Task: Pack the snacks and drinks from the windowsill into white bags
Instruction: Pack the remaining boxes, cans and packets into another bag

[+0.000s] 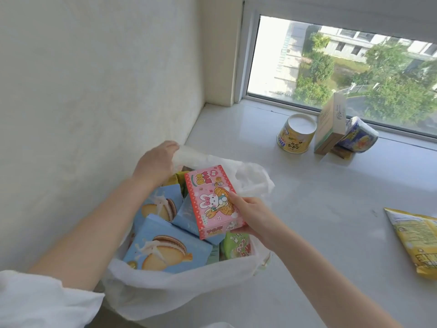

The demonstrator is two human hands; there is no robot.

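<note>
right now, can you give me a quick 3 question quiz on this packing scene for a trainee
1. True or false: the right hand holds the pink box over the white bag.
2. What is the left hand doing?
A. pressing on the windowsill
B. gripping the far edge of the bag
C. lifting the yellow cup
3. Fill in: the yellow cup lies on the windowsill beside the tan ____.

Key
1. True.
2. B; it holds the bag open.
3. Box: the tan box leans near the window, with a blue cup lying to the right of it.
</note>
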